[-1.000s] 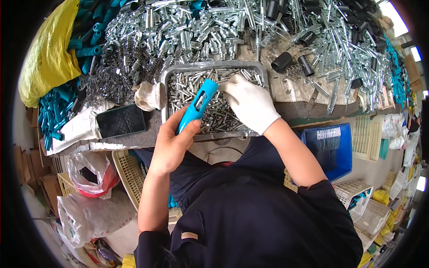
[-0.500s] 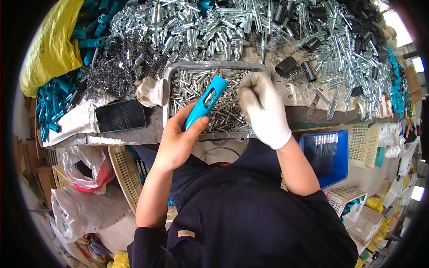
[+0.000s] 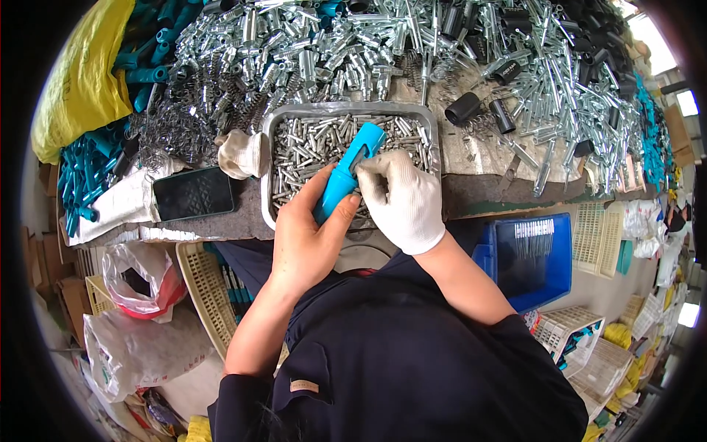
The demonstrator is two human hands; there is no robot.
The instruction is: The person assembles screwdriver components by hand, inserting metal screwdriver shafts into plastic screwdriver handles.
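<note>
My bare left hand [image 3: 303,234] is wrapped round a teal plastic tube [image 3: 339,184] with a long slot in its side, held tilted over the tray. My right hand [image 3: 406,205], in a white glove with soiled fingertips, has thumb and forefinger pinched at the slot. Whatever is between those fingertips is hidden. Beneath both hands, a grey tray [image 3: 353,109] holds many small metal pins [image 3: 309,144].
Behind the tray lie heaped metal sleeves [image 3: 302,62], dark springs [image 3: 188,110] and black cylinders [image 3: 464,108]. To the left are a crumpled glove [image 3: 241,153], a phone [image 3: 194,194] and a yellow bag [image 3: 88,81]. A blue bin [image 3: 541,291] stands low at the right.
My right hand has moved left from over the tray's right side to the slot of the teal tube. The left hand has shifted slightly right, still holding the tube.
</note>
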